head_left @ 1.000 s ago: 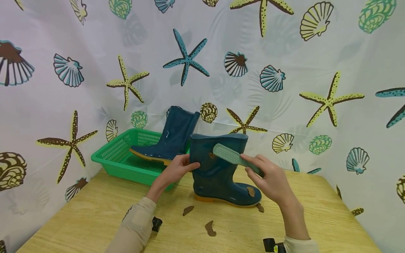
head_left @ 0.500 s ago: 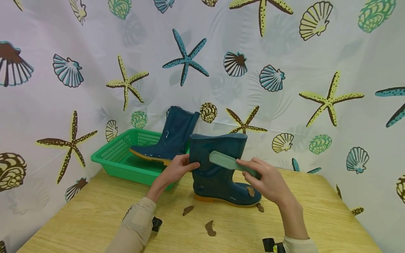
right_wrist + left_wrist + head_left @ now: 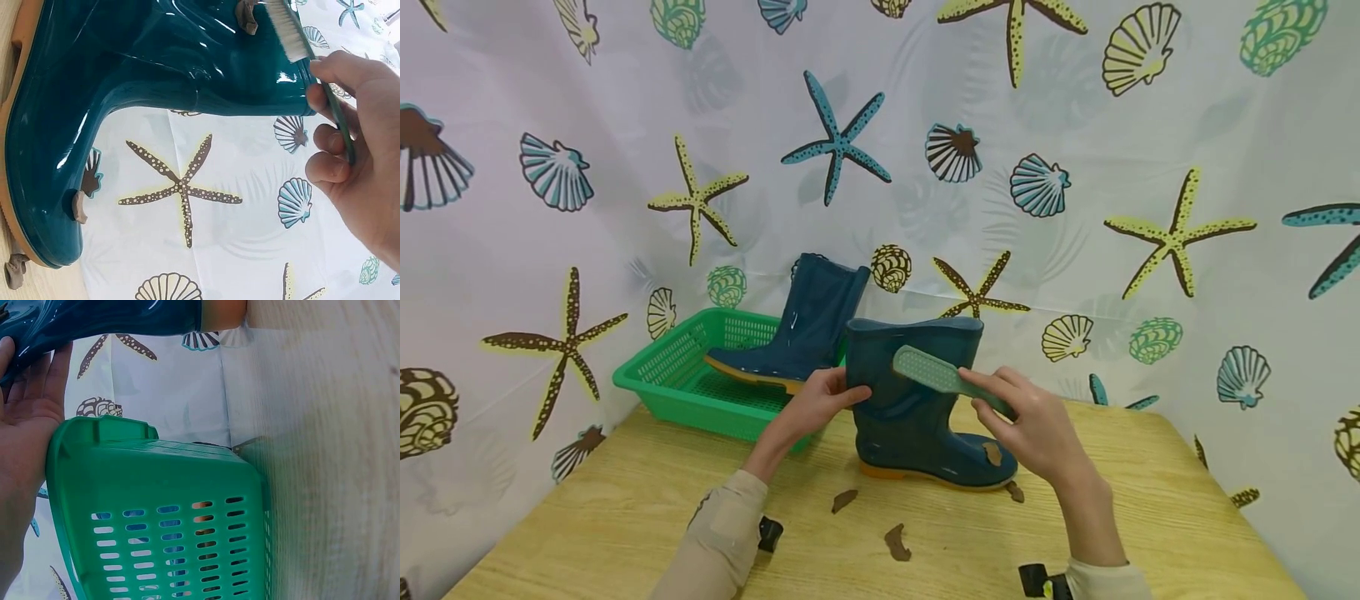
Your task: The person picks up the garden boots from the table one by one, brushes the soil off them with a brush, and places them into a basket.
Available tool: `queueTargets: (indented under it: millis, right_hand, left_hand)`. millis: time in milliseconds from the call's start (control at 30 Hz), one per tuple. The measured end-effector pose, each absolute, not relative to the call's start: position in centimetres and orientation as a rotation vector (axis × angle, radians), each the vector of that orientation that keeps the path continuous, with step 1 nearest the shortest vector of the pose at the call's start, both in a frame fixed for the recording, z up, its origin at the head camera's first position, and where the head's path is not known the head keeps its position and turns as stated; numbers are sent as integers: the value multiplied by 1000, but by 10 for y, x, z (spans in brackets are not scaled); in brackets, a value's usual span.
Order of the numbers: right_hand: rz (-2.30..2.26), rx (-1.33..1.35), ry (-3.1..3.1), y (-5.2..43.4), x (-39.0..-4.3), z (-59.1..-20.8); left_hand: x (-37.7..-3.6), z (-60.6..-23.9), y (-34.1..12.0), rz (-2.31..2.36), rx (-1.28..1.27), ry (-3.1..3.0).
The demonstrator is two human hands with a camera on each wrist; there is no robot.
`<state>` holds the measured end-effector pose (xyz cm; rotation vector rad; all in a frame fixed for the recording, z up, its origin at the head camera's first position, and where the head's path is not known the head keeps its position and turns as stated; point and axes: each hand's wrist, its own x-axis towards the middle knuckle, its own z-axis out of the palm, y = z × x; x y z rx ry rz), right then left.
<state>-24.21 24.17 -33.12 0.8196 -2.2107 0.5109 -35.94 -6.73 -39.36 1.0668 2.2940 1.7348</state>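
A dark blue rubber boot (image 3: 910, 400) with a tan sole stands upright on the wooden table (image 3: 625, 517). My left hand (image 3: 823, 400) grips the back of its shaft, and its palm (image 3: 25, 444) lies against the boot (image 3: 94, 322) in the left wrist view. My right hand (image 3: 1030, 425) holds a pale green brush (image 3: 936, 377) by its handle, bristles (image 3: 286, 28) pressed on the shaft beside a brown mud patch (image 3: 247, 15). Another mud patch (image 3: 992, 454) sticks on the boot's toe (image 3: 78, 206).
A second blue boot (image 3: 805, 329) stands in a green perforated basket (image 3: 662, 375) at the back left. Brown mud pieces (image 3: 897, 542) lie on the table in front of the boot. A seashell-patterned curtain (image 3: 1075, 167) closes off the back and sides.
The brush has slid a little left and down along the boot's shaft. The left hand keeps its hold on the boot.
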Motion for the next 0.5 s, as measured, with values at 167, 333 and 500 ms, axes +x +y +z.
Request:
queueTargets:
  millis: [167,333,500]
  right_hand:
    - [520,811,-2313,239,-242,-334]
    - [531,805,-2347,240,-240,-333]
    - [517,826,-2364,242,-238,-331]
  left_hand:
    - [-360,-394,-68,1742,1067,2290]
    - [-360,-395,-68,1738,1055,2303]
    - [-361,-395,-66,1739,1064,2304]
